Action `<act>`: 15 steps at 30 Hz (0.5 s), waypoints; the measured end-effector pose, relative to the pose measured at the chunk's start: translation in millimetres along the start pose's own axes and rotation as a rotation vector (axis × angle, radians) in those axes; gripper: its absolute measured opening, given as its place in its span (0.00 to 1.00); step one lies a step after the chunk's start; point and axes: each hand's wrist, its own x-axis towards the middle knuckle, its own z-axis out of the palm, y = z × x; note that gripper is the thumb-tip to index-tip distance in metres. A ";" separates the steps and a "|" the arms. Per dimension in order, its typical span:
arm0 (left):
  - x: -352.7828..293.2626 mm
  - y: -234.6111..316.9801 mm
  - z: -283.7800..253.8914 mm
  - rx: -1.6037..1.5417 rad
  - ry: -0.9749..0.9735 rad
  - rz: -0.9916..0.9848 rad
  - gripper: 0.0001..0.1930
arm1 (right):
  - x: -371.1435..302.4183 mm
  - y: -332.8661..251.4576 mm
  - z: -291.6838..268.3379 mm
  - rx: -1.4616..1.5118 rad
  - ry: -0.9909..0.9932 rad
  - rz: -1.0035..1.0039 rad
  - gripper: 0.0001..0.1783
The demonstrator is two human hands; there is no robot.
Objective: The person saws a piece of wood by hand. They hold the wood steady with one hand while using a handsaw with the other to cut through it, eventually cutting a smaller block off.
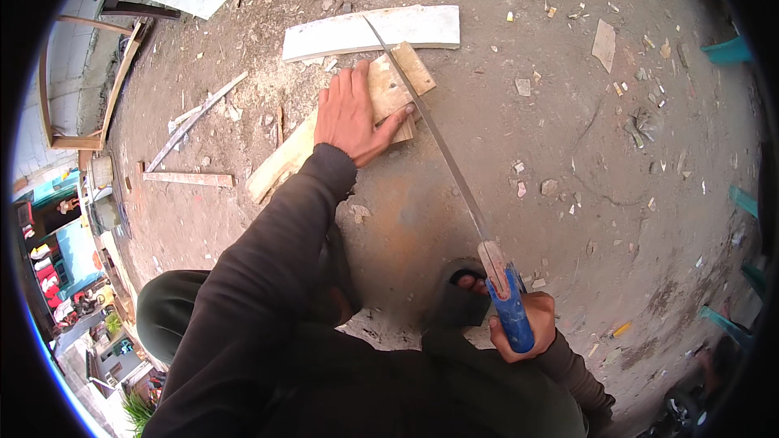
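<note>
A handsaw's long, thin blade point(445, 150) runs up from its blue handle point(514, 326), crossing the wood near its far right end. My right hand point(531, 328) is closed round that handle, low and right of centre. Against a pale wooden plank point(280, 162) presses my left hand point(350, 118): its fingers reach over the far edge and the thumb lies along the near side, close to the blade. The plank's middle is covered by this hand. Just beyond, a white board point(422, 26) lies on the ground, with the saw's tip over it.
Thin wooden strips point(195, 126) lie on the dirt at left, beside a wooden frame point(105, 105) against the wall. Wood chips and litter are scattered about. My sandalled foot point(469, 282) stands near the saw handle. Green chair legs point(726, 50) edge the right side.
</note>
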 end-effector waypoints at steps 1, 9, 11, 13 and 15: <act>3.0 2.0 0.8 -0.016 -0.003 -0.006 0.45 | 10.5 -1.1 1.0 0.032 0.008 0.018 0.04; -0.7 1.4 -8.9 0.012 -0.050 0.096 0.42 | 73.2 -7.4 12.9 0.128 0.046 0.037 0.06; -1.5 10.6 -7.3 0.038 -0.078 0.088 0.42 | 63.7 -15.7 12.8 0.113 0.058 0.102 0.07; -1.9 9.6 -1.6 -0.011 -0.032 -0.008 0.43 | 68.5 -16.3 23.0 0.118 0.060 0.105 0.07; -0.7 4.0 0.8 -0.011 -0.013 0.034 0.46 | 70.5 -13.4 31.8 0.131 0.027 0.028 0.08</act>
